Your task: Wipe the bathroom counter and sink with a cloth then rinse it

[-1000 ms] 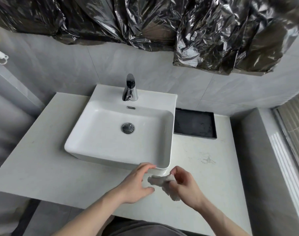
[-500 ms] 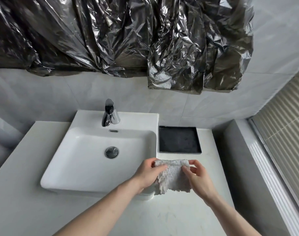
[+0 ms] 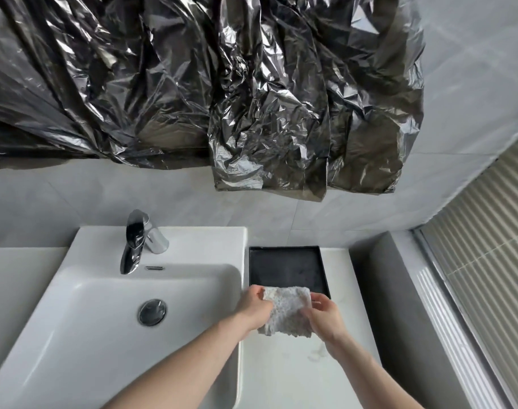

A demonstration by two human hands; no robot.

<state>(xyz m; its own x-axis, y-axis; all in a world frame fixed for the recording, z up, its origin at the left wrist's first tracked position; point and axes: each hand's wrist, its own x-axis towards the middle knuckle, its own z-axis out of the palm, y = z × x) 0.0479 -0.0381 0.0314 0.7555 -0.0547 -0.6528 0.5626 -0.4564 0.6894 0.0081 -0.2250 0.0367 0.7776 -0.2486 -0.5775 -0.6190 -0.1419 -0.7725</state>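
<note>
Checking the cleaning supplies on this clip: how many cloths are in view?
1. The white cloth is held spread between the left hand and the right hand, above the counter in front of the black tray. None other shows.

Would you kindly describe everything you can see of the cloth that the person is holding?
The small whitish, nubbly-textured cloth looks like soft, speckled terry fabric, roughly square with a ragged lower edge. It is spread open and hangs nearly flat in the air above the pale stone counter, just in front of the black rectangular tray and right of the white sink. The left hand pinches its upper left corner; the right hand grips its right edge.
</note>
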